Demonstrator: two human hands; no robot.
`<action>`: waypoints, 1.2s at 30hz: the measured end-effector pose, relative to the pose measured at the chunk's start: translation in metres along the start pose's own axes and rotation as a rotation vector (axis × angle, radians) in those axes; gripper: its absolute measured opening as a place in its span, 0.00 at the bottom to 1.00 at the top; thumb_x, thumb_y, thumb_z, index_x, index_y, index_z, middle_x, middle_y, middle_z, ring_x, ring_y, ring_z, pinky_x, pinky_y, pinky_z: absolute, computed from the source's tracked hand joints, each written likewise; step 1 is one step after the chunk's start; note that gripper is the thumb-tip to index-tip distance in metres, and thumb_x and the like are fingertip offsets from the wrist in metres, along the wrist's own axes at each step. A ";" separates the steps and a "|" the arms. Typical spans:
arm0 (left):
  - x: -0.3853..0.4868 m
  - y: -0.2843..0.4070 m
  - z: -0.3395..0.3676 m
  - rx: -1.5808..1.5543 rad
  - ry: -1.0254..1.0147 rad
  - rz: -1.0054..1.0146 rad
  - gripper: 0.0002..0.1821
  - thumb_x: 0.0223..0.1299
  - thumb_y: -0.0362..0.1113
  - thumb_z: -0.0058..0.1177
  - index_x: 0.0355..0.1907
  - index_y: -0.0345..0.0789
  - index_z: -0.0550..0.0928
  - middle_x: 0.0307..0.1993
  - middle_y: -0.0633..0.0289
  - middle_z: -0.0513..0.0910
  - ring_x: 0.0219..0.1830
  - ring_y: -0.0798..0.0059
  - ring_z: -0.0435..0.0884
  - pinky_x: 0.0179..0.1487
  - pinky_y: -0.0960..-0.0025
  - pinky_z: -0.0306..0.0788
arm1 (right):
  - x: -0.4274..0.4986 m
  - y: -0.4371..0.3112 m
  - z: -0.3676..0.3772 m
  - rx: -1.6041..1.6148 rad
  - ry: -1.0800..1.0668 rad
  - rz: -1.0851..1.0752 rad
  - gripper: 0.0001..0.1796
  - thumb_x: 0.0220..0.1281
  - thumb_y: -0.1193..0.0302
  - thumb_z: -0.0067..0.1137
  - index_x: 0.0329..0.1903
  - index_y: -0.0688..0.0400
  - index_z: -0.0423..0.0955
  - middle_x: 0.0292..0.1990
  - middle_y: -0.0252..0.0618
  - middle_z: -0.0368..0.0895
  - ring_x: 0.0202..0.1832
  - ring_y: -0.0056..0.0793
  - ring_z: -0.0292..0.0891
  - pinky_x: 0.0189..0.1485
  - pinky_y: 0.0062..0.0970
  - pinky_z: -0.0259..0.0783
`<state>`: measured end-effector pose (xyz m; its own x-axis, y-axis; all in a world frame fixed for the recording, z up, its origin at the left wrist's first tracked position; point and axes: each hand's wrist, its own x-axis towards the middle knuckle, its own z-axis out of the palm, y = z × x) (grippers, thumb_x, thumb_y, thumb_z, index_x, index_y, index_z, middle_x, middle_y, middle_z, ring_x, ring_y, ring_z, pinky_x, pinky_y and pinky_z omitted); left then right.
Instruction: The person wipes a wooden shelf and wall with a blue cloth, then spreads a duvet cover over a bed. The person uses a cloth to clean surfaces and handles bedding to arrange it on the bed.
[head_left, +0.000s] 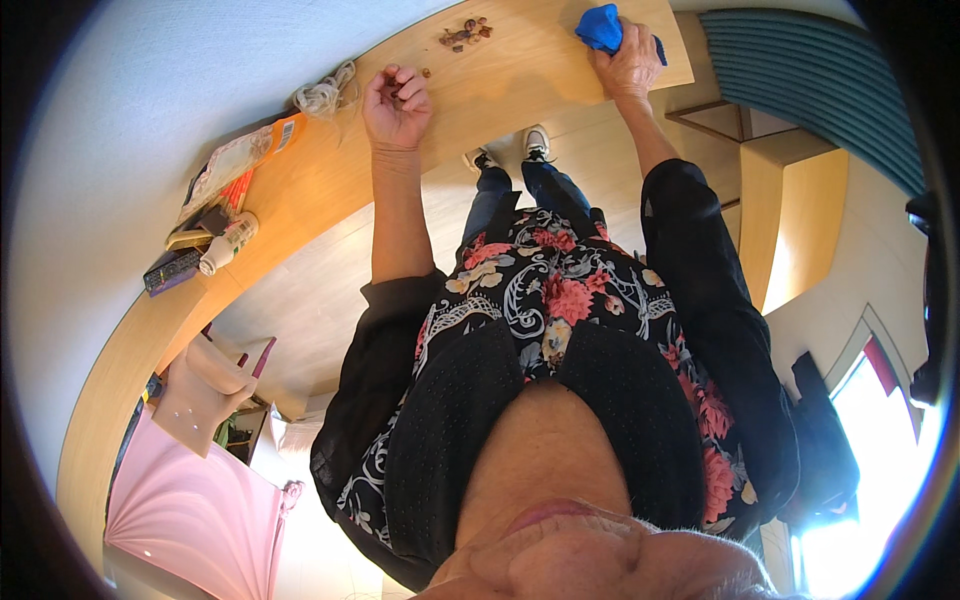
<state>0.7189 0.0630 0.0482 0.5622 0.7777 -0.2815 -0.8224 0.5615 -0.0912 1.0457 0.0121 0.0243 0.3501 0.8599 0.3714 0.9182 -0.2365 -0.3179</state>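
Note:
My left hand (397, 109) is palm up over the long wooden tabletop (525, 64), its fingers curled around small brown pieces (393, 85). They look like nut shells, but I cannot tell for sure. One loose piece (426, 73) lies just beside the fingers. Farther along the surface is a small pile of similar brown pieces (466, 34), between my two hands. At the right end of the tabletop my right hand (628, 64) grips a bunched blue cloth (600, 28), with its back turned up and the cloth resting on the wood.
Along the wall lie a pale tangled bundle (326, 91), an orange-edged packet (283, 135), a white bottle (230, 242) and a remote control (172, 271). A beige chair (202, 390) stands at lower left near a pink cloth (195, 495). A wooden cabinet (795, 210) is at right.

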 end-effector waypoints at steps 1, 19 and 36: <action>-0.001 0.002 0.001 0.047 0.053 0.007 0.11 0.61 0.34 0.42 0.36 0.31 0.77 0.30 0.61 0.72 0.26 0.76 0.68 0.22 0.79 0.62 | 0.000 0.000 0.000 -0.008 0.002 -0.001 0.26 0.37 0.61 0.62 0.45 0.50 0.71 0.38 0.40 0.73 0.39 0.46 0.73 0.38 0.43 0.70; 0.010 -0.023 0.010 2.098 0.762 0.561 0.08 0.44 0.35 0.62 0.26 0.34 0.82 0.23 0.60 0.82 0.24 0.72 0.79 0.32 0.70 0.71 | 0.000 0.000 -0.002 0.000 -0.013 0.003 0.27 0.36 0.62 0.63 0.46 0.49 0.71 0.39 0.39 0.74 0.41 0.45 0.73 0.40 0.42 0.71; 0.018 -0.031 0.008 2.271 0.686 0.610 0.06 0.46 0.36 0.58 0.25 0.35 0.79 0.24 0.58 0.81 0.27 0.63 0.80 0.32 0.64 0.72 | 0.003 -0.008 -0.011 0.028 -0.006 -0.021 0.27 0.35 0.62 0.64 0.45 0.52 0.71 0.36 0.40 0.73 0.38 0.43 0.74 0.38 0.39 0.71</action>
<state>0.7553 0.0615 0.0536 -0.0664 0.9966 -0.0485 0.7501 0.0819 0.6562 1.0410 0.0117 0.0373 0.3297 0.8673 0.3729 0.9196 -0.2057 -0.3347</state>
